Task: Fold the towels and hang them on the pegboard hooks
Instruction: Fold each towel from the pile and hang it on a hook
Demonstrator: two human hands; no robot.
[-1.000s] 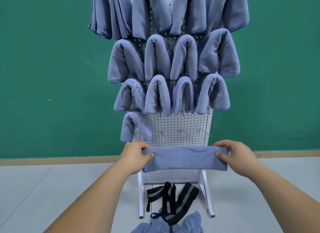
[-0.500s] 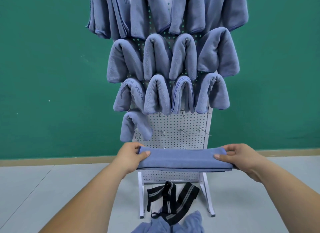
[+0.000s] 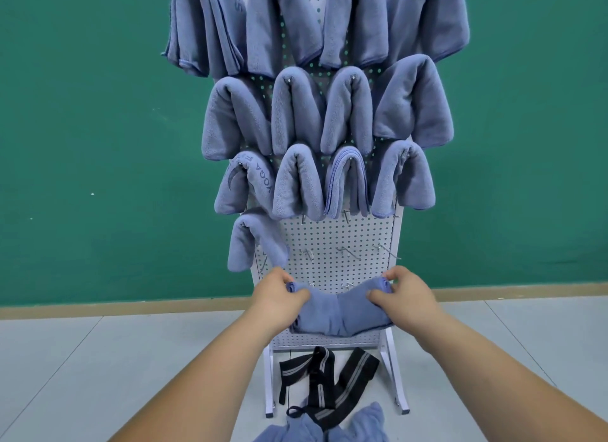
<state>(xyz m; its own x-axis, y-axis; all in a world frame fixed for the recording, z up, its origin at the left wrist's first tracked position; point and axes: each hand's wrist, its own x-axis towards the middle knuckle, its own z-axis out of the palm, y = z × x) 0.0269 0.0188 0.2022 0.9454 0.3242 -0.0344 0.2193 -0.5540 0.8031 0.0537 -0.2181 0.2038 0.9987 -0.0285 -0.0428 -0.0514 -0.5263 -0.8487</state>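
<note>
**Folded towel held at both ends before the lower pegboard**

The left hand [image 3: 279,298] grips the left end of the folded towel [image 3: 339,315], thumb lying across the near face and the fingers curled round behind the top edge. The right hand [image 3: 406,298] grips the right end the same way, thumb in front and fingers wrapped over the top corner. Between the two hands the towel dips in the middle, its ends raised higher than its centre. It hangs in front of the lower part of the pegboard [image 3: 332,237], just below a row of bare hooks [image 3: 345,251]. Hung towels [image 3: 296,112] fill the rows above. On the floor by the stand's feet lie black straps [image 3: 329,379] and a heap of loose towels [image 3: 316,427].
</note>
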